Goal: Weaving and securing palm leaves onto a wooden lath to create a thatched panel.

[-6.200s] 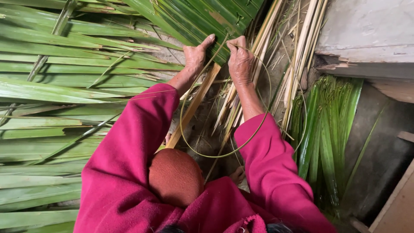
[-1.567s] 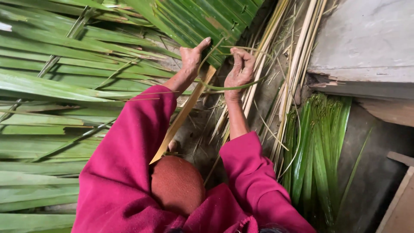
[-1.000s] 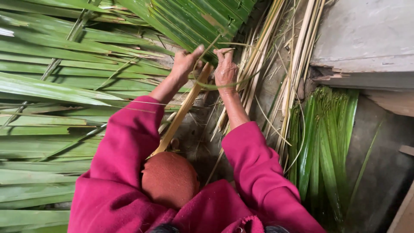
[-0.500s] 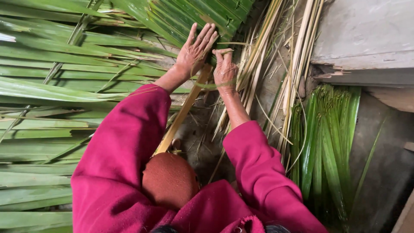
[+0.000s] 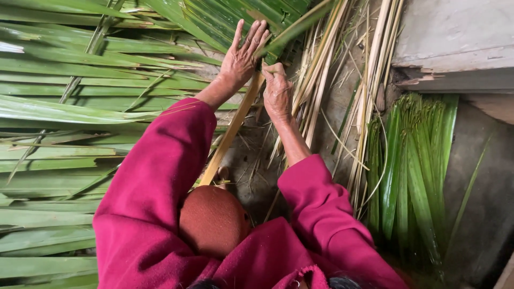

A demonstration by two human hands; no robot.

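Green palm fronds [image 5: 64, 112] cover the ground left of one tan stalk [image 5: 231, 134]. Above it, the left hand [image 5: 242, 56] lies flat with fingers spread on a leaf strip [image 5: 292, 28]. Just right of the stalk, the right hand [image 5: 277, 93] is curled, its hold hidden.

**One head camera, looking steeply down**

There is a single view, so nothing is shared with a second one. The camera sits on the person's head and faces almost straight down and a little forward. The magenta sleeves [image 5: 160, 182] rise from the bottom edge toward 12 o'clock, and a rust-brown knee [image 5: 213, 219] fills the lower middle, very near the lens. The left hand [image 5: 241, 56] and right hand [image 5: 277, 93] lie at arm's reach near the top centre. Leaves [image 5: 64, 112] on the ground spread out to 9 o'clock. A green bundle [image 5: 412, 171] lies at 3 o'clock, and a grey slab [image 5: 455, 37] is at 2 o'clock.
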